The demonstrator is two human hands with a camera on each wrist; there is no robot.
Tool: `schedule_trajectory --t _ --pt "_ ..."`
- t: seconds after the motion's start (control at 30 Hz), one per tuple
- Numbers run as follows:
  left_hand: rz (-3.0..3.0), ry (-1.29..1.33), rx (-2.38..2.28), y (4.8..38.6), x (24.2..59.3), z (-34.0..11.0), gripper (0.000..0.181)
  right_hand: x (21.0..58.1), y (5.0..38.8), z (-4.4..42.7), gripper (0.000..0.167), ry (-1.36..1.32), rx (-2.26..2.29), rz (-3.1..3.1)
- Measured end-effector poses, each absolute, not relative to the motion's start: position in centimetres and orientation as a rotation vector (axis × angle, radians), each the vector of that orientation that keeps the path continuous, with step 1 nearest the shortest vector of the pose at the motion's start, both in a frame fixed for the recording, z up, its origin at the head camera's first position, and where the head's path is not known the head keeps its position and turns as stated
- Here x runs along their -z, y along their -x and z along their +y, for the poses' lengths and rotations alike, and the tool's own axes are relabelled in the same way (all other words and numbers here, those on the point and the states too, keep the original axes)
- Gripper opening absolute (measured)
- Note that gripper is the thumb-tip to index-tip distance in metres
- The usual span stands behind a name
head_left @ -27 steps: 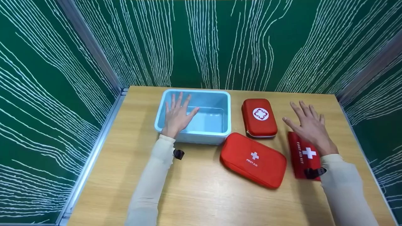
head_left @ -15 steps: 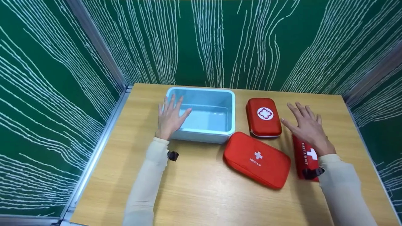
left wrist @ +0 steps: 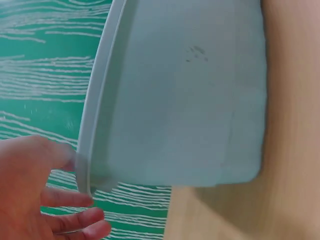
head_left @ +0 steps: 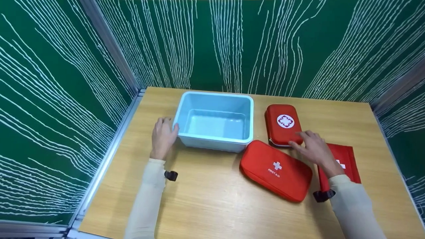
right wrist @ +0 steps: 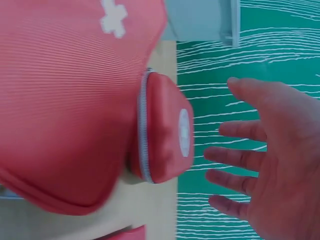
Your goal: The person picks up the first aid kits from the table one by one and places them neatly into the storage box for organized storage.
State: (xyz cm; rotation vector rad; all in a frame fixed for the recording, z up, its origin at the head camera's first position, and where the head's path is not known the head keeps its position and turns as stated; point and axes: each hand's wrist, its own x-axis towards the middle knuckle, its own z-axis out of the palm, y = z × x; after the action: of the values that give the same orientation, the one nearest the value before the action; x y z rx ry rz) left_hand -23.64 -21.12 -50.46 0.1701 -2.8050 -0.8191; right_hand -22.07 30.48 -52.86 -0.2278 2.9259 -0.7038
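A light blue plastic bin (head_left: 212, 138) stands at the back of the table. My left hand (head_left: 162, 137) is at its left side, thumb by the rim and the other fingers outside the wall. In the left wrist view the thumb (left wrist: 60, 154) overlaps the rim's corner; whether it touches is unclear. My right hand (head_left: 313, 147) hovers with spread fingers near the front right corner of a hard red zip case (head_left: 282, 132) with a white round emblem. A larger red first aid pouch (head_left: 275, 176) lies in front. A flat red first aid pouch (head_left: 345, 159) is partly hidden under my right forearm.
Green panels (head_left: 219, 46) with white wavy lines enclose the wooden table (head_left: 206, 199) at the back and sides. A metal frame (head_left: 109, 142) runs along the left edge. The larger red pouch lies close against the bin's front right corner.
My left hand has moved from over the bin to its left side and dropped lower. My right hand has come down and leftward to the hard red case. The view has shifted slightly.
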Motion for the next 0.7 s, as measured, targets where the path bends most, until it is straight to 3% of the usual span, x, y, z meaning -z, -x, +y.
schedule_trajectory --t 0.23,0.7 --pt "-2.801 -0.256 1.044 23.2 51.3 -21.4 0.042 55.7 20.8 31.7 0.057 0.141 0.688 2.811" --pt "-2.732 -0.279 1.034 23.4 51.7 -20.8 0.033 56.6 18.4 33.6 0.040 0.240 0.729 2.680"
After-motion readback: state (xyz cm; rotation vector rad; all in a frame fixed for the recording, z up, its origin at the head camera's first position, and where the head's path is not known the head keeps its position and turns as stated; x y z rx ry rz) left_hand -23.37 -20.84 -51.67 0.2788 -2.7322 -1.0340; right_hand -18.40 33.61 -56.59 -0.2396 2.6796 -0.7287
